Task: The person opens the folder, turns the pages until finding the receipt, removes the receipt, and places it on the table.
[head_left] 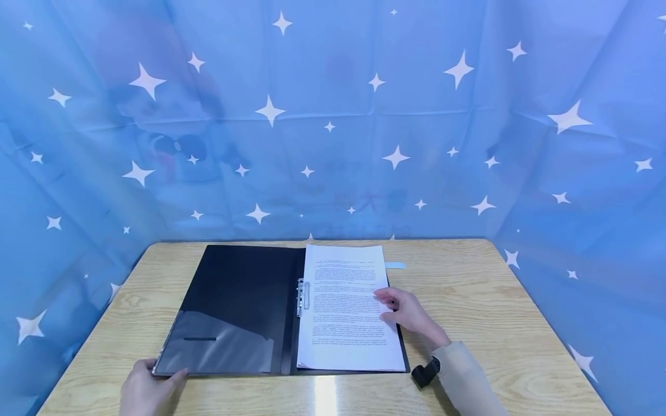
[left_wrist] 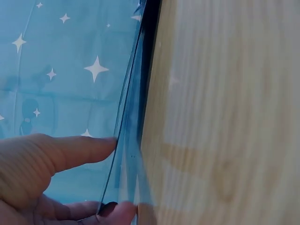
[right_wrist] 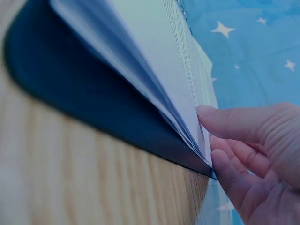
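Observation:
A black folder (head_left: 244, 283) lies open on the table, with a stack of printed paper (head_left: 346, 306) on its right half. My left hand (head_left: 148, 390) holds the lower left corner of the cover, beside its clear pocket (head_left: 224, 346). In the left wrist view, the digits (left_wrist: 89, 152) of that hand meet the cover's edge. At the stack's right edge is my right hand (head_left: 408, 312), its thumb and fingers apart. The right wrist view shows its fingertips (right_wrist: 205, 111) touching the sheets' edge, where the layers are slightly spread.
A metal clip (head_left: 303, 297) sits at the folder's spine. From under the right side of the stack a pale blue strip (head_left: 395, 265) sticks out. The wooden table (head_left: 494, 312) stands before a blue curtain (head_left: 333, 144) with white stars. A black device (head_left: 425, 372) is strapped to the right wrist.

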The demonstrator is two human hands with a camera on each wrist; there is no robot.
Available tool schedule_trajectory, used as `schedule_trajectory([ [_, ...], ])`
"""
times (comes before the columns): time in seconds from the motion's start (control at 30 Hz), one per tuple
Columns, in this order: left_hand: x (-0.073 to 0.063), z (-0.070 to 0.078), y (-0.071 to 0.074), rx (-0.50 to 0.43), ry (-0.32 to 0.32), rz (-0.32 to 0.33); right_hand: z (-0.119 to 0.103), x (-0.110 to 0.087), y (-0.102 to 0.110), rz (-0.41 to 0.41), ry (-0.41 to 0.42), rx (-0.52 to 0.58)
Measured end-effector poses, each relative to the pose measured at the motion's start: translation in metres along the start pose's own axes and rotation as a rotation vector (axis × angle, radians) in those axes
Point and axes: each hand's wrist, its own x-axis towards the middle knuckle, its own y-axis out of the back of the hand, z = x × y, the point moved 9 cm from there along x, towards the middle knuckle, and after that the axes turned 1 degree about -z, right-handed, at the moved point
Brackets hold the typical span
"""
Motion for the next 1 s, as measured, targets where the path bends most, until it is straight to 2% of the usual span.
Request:
schedule_trajectory([
  [0.17,0.007,-0.003,-0.002,0.082,0.031,-0.107,-0.001,0.0,0.001,0.006,0.003,-0.01],
  [0.27,0.009,-0.005,-0.006,0.116,0.021,-0.164,-0.001,0.0,-0.001,0.0,-0.005,-0.002],
  [0.37,0.011,-0.004,-0.007,0.134,-0.001,-0.189,-0.003,0.0,-0.001,-0.002,0.0,0.002],
  [0.57,0.014,0.0,-0.009,0.154,-0.043,-0.192,-0.002,0.0,0.0,0.003,-0.004,0.004],
  [0.63,0.015,0.004,-0.009,0.151,-0.086,-0.178,-0.001,0.0,0.0,0.004,-0.007,0.006],
  [0.83,0.015,0.022,-0.009,0.116,-0.28,-0.107,0.0,0.0,-0.001,0.004,0.0,0.012],
  [0.9,0.014,0.024,-0.009,0.092,-0.311,-0.092,0.0,-0.001,-0.001,0.002,0.004,0.016],
  [1.0,0.013,0.024,-0.009,0.051,-0.322,-0.08,-0.001,-0.001,-0.001,0.002,0.008,0.011],
])
